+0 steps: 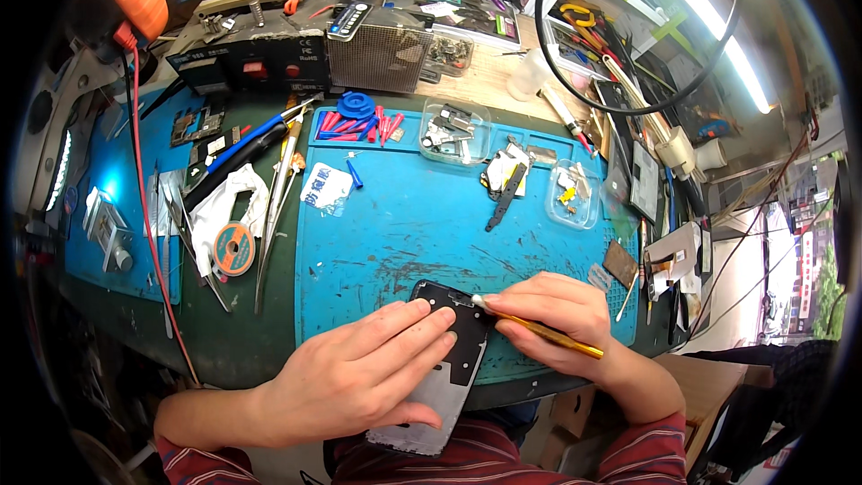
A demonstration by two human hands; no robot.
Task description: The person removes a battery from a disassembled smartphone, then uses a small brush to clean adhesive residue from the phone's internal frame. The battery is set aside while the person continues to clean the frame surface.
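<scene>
Head view of a repair bench. An opened phone chassis (447, 361), dark at its far end and grey at its near end, lies tilted at the near edge of a blue work mat (422, 224), its near end overhanging the mat. The left hand (359, 377) lies flat on the chassis from the left, fingers extended and close together, pressing it down; it grips nothing. The right hand (561, 319) holds a yellow-handled tool (539, 328) in a pinch of thumb and fingers, the remaining fingers curled; the tool's pale tip touches the far right edge of the chassis.

On the far part of the mat stand two clear plastic trays of small parts, one (455, 130) centre-far, one (575, 193) to the right, with a black strip-shaped part (505, 199) between them. Red and blue plastic pry tools (355, 121) lie along the mat's far left edge. Left of the mat lie tweezers (274, 216), a white cloth (224, 202) and an orange spool (234, 250). A black bench power unit (260, 63) stands far left.
</scene>
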